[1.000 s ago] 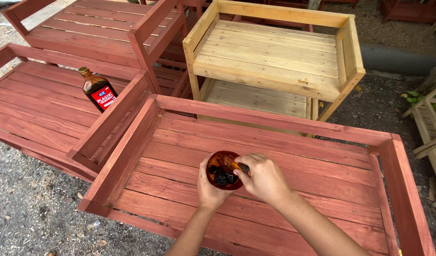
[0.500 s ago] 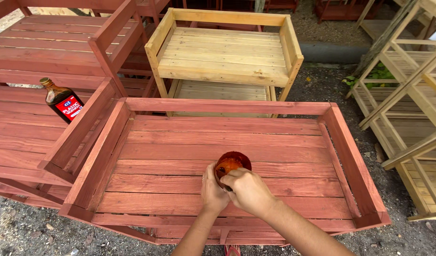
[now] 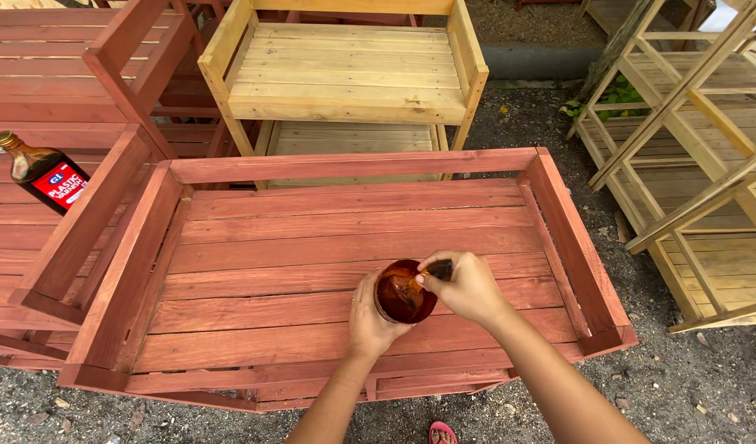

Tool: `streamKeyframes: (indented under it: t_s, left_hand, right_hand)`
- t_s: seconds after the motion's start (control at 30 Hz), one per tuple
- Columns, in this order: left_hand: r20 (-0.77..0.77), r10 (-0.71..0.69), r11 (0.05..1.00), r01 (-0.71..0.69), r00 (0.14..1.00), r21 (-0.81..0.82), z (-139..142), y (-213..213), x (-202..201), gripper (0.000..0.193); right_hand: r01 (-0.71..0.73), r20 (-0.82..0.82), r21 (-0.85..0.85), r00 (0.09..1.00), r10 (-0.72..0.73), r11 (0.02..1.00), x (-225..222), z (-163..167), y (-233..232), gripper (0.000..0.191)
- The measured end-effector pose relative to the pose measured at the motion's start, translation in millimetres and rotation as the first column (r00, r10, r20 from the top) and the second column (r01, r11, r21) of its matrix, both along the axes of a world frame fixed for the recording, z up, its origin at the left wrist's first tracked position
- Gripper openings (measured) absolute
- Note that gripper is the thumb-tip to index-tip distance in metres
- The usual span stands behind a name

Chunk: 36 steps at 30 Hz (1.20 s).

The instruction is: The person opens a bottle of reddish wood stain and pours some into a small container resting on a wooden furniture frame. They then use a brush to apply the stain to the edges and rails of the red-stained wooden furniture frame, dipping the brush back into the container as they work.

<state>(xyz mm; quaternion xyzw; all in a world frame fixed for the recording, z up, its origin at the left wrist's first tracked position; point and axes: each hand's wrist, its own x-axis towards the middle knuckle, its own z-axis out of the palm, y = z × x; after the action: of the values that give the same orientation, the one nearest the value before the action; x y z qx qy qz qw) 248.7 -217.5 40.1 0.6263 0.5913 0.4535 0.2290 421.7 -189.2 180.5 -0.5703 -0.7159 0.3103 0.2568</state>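
Observation:
My left hand (image 3: 373, 319) grips a small round cup of dark red-brown stain (image 3: 403, 293) from its left side, above the slats of a red-stained wooden tray rack (image 3: 312, 238). My right hand (image 3: 470, 288) pinches a small dark brush or cloth (image 3: 438, 269) at the cup's right rim. Both hands meet over the near middle of the stained rack.
A brown glass bottle with a red label (image 3: 43, 171) lies on another red-stained rack at the left. Behind stands an unstained pale wood rack (image 3: 345, 74). More bare wood frames (image 3: 690, 164) lean at the right. Gravel ground lies around, with a pink sandal tip (image 3: 442, 432) below.
The view has shifted left and closer, so the racks sit further right. My hands keep the cup; the right hand has lifted the dark applicator to the cup's rim.

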Motion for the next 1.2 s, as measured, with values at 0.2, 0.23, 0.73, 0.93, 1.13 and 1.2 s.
streamKeyframes:
  t_s: [0.2,0.23,0.73,0.93,1.13,1.2]
  left_hand:
    - [0.06,0.02,0.998,-0.023,0.998,0.063,10,7,6,0.098]
    - [0.099,0.032,0.999,-0.036,0.995,0.036,10,6,4,0.095]
    - [0.267,-0.006,1.0,0.003,0.964,0.012,-1,14,-9,0.09]
    - [0.146,-0.044,0.996,0.033,0.988,0.077,1,5,-9,0.089]
    - [0.081,-0.028,0.994,0.019,0.996,0.105,-10,6,-6,0.104]
    - [0.07,-0.024,0.996,0.018,0.997,0.089,-13,6,-8,0.104]
  right_hand:
    - [-0.165,0.176,0.122,0.974,0.142,0.979,-16,-31,28,0.019]
    - [-0.195,0.187,0.126,0.968,0.17,0.973,-17,-35,28,0.019]
    - [-0.597,0.427,0.264,0.777,0.463,0.758,-44,-59,39,0.035]
    - [-0.517,0.323,0.217,0.838,0.439,0.828,-30,-25,26,0.032]
    - [-0.481,0.206,0.299,0.876,0.437,0.824,7,-13,11,0.031]
    - [-0.533,0.25,0.408,0.846,0.471,0.741,6,-19,0,0.035]
